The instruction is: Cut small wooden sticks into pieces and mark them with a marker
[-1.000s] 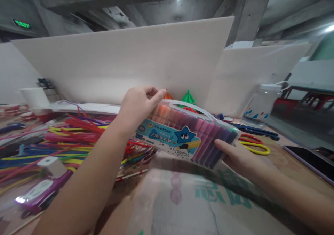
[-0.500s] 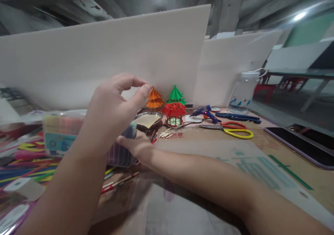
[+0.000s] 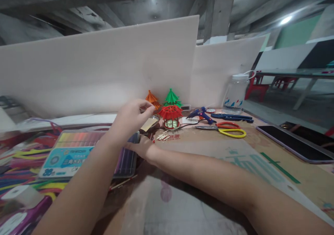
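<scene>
"which step is this?"

"setting down, i'd judge: right of a sprawling heap of multicoloured strips [image 3: 24,158] lies the wide, clear-plastic marker case with a blue label [image 3: 70,160], nearly flat."

"the hands?"

"the bare right hand [image 3: 142,147] clasps the case's right end; the bare left hand [image 3: 133,118] hangs above it, thumb and forefinger close — can't tell if they pinch anything."

"next move?"

"probably calls for a gentle release — clear of the thin, pale sticks [image 3: 163,136] beyond the case's right end."
</scene>
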The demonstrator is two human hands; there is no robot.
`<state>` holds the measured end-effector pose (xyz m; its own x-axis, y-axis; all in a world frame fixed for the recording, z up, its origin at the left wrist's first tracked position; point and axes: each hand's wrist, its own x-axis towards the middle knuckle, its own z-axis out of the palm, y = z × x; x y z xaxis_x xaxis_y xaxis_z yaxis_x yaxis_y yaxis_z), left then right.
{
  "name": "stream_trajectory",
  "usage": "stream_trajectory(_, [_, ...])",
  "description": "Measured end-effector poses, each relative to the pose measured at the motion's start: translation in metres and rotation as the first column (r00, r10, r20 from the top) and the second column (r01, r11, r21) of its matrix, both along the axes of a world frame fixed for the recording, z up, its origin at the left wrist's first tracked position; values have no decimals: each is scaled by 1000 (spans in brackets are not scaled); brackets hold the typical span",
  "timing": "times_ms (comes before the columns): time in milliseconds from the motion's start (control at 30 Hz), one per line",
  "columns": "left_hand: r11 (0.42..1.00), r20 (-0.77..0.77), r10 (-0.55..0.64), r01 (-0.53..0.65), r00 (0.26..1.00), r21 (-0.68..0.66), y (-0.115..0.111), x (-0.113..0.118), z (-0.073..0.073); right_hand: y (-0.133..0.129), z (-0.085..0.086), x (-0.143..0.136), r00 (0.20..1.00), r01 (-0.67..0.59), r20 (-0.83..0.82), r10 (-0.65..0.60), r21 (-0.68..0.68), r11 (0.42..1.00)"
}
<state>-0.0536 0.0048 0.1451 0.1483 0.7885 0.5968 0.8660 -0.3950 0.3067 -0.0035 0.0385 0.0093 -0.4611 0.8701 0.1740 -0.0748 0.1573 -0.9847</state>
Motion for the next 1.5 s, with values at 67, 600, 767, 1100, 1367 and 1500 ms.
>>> stream_trajectory(67, [996,-59,16,-21,998,-86,12,-2,-8,-3,6,3,1000,5,-20,-6,-53,999])
stream_trajectory(600, [954,-426,-97,-37,900,-296,46,32,-91,-5,-2,237,773,26,533,-344,515,857])
stream_trajectory(767, [947,-483,-39,-122,875,-297,49,40,-120,9,-10,257,696,-79,576,-428,654,752])
stream_trajectory(1100, [946,-563,-50,-142,825,-292,60,33,-135,2,-7,253,718,-166,590,-369,660,733])
stream_trajectory(1367, [949,-632,7,-204,775,-239,44,47,-134,-11,9,251,687,-272,680,-257,568,777])
stream_trajectory(1500, [947,-670,51,-249,740,-203,30,60,-133,-61,22,224,689,-678,603,402,339,653])
